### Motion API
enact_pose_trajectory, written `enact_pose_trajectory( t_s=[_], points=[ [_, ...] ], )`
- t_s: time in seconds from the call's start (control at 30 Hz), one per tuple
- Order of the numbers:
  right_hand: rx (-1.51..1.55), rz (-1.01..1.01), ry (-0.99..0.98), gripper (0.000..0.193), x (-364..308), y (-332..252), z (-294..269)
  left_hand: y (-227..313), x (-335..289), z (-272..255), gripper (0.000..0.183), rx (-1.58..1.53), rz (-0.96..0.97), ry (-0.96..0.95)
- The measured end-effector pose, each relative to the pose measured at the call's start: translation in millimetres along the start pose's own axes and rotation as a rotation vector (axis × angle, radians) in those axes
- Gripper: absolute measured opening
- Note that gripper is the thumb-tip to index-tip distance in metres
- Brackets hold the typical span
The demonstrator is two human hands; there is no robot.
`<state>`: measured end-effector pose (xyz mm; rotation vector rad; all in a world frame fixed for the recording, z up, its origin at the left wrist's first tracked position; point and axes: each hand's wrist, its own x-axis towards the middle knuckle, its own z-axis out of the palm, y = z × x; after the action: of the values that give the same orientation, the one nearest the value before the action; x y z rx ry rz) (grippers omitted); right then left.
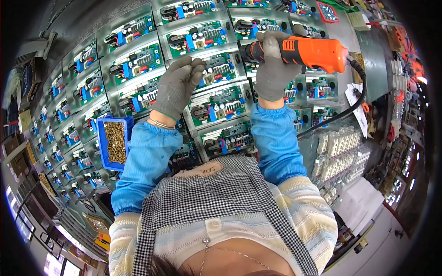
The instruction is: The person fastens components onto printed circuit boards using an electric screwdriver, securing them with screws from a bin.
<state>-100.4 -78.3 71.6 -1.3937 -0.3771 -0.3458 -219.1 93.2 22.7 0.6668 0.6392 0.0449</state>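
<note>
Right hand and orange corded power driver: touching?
Touching. The head view shows the gloved right hand gripping the orange corded power driver, thumb lying across its black section.

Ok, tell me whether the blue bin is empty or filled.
Not empty: the blue bin holds many small brass-coloured pieces, though how deep I cannot tell.
</note>
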Motion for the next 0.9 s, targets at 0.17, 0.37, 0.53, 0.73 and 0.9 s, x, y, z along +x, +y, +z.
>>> enact_pose_trajectory(
  t_s=[0.17,0.37,0.53,0.73,0.9],
  points=[
    [-0.027,0.001,-0.057,0.038,6,-6,6,-3,-3,3,0.037,0.069,0.016,0.016],
    [-0.260,-0.006,-0.291,0.037,7,8,31,-9,3,0,0.036,0.089,0.043,0.020],
    [-0.195,0.147,-0.258,0.026,20,6,28,-12,5,-3,0.038,-0.081,0.055,-0.048],
    [-0.057,0.141,-0.386,0.014,30,-18,17,-9,3,-8,0.036,-0.117,0.024,-0.054],
    [0.425,-0.011,-0.238,0.036,29,-62,17,-8,-3,-7,0.028,-0.319,-0.149,-0.213]
  ],
)
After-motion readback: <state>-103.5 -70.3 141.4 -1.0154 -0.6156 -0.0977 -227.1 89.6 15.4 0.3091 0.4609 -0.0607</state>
